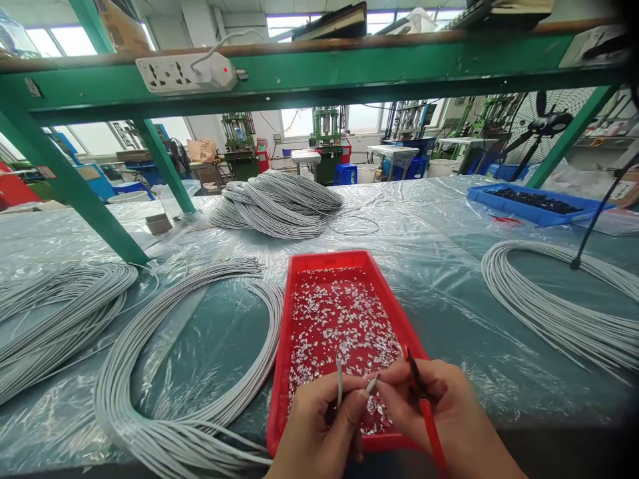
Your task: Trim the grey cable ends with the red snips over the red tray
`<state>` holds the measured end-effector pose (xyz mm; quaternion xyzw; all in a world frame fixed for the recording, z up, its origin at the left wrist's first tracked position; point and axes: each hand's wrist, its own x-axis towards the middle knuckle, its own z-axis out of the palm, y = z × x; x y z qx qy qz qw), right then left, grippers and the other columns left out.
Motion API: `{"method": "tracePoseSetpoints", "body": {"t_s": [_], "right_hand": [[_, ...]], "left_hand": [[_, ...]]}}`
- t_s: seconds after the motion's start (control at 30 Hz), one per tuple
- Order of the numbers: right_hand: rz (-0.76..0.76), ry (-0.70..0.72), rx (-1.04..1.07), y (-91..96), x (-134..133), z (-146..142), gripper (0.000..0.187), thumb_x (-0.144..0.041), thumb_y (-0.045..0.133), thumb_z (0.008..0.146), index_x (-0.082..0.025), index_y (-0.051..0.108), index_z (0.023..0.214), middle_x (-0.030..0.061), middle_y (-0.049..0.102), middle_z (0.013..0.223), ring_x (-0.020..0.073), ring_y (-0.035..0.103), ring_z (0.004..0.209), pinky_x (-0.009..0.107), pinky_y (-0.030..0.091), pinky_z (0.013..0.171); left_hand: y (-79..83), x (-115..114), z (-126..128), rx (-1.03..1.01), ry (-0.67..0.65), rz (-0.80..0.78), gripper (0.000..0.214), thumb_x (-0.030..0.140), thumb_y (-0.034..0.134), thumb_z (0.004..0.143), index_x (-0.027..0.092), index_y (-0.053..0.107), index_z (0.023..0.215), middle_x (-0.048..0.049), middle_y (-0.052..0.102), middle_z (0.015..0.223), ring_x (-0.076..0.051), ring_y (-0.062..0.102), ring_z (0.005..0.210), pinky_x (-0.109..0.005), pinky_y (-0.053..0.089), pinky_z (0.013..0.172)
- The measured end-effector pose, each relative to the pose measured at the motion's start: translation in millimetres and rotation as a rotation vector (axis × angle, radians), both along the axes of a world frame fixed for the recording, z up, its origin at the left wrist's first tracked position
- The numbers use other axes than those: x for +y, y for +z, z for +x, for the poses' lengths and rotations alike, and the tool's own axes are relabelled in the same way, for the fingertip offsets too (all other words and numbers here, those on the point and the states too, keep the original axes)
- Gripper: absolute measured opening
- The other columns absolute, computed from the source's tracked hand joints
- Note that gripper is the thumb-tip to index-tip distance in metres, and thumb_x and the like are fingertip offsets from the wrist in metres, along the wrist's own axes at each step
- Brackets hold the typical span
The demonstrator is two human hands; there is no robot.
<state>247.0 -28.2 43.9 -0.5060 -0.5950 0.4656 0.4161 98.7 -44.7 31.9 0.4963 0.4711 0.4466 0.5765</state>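
My left hand (329,419) is closed in a pinch on a grey cable (370,387); a length of grey cable also stands up between its fingers. My right hand (439,406) grips red-handled wire cutters (430,426), their dark tip pointing up and away. Its thumb and forefinger meet at the cable's end, close to the left fingertips. Both hands are over the near end of a red tray (399,313), whose floor is strewn with small shiny silvery scraps (344,313). What lies inside the right fingertips is too small to make out.
Coils of grey cable lie left (114,372), far left (60,319), right (554,313) and behind the tray (279,206). A blue tray (529,203) with black parts sits back right. A green shelf frame (319,80) with a power strip (184,73) spans overhead.
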Motion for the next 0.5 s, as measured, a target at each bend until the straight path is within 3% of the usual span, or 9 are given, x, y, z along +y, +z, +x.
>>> {"method": "tracePoseSetpoints", "body": {"t_s": [0.17,0.23,0.37,0.43,0.5], "right_hand": [[0.218,-0.036,-0.158,-10.4,-3.4,-0.5,0.020,-0.028,0.052,0.069,-0.023,0.039,0.056,-0.0029,0.041,0.052,0.0131,0.038,0.049,0.025,0.031,0.045],[0.246,-0.034,-0.161,-12.3,-3.1,-0.5,0.017,-0.026,0.050,0.068,-0.023,0.039,0.056,-0.0031,0.039,0.052,0.0130,0.035,0.049,0.025,0.029,0.044],[0.281,-0.010,-0.136,-18.6,3.5,3.1,0.019,-0.023,0.049,0.068,-0.024,0.035,0.055,-0.0029,0.039,0.051,0.0129,0.032,0.048,0.025,0.027,0.043],[0.262,0.039,-0.105,-21.6,9.9,8.3,0.019,-0.024,0.050,0.069,-0.023,0.036,0.056,-0.0029,0.039,0.053,0.0131,0.036,0.050,0.025,0.030,0.045],[0.213,0.128,-0.069,-22.3,17.6,16.2,0.018,-0.024,0.051,0.069,-0.022,0.037,0.059,-0.0032,0.040,0.055,0.0129,0.038,0.052,0.025,0.032,0.047]], "left_hand": [[-6.3,-0.6,3.5,0.044,0.011,0.052,0.034,0.046,0.064,0.080,0.012,0.065,0.077,-0.0012,0.052,0.061,-0.010,0.044,0.053,-0.020,0.034,0.050],[-6.9,-1.5,8.9,0.089,0.095,0.080,0.024,0.037,0.064,0.079,0.013,0.063,0.073,-0.0011,0.053,0.061,-0.010,0.045,0.054,-0.021,0.035,0.052],[-3.9,-1.9,22.1,0.381,0.327,0.326,0.018,0.026,0.062,0.079,0.015,0.062,0.064,-0.0015,0.054,0.061,-0.012,0.048,0.056,-0.023,0.035,0.054],[-1.7,0.6,24.8,0.351,0.311,0.273,0.022,0.029,0.063,0.079,0.015,0.060,0.062,-0.0002,0.052,0.059,-0.010,0.045,0.051,-0.022,0.033,0.048],[0.9,5.1,22.5,0.220,0.180,0.100,0.028,0.039,0.064,0.079,0.014,0.059,0.066,0.0022,0.049,0.056,-0.007,0.039,0.041,-0.019,0.030,0.038]]}}
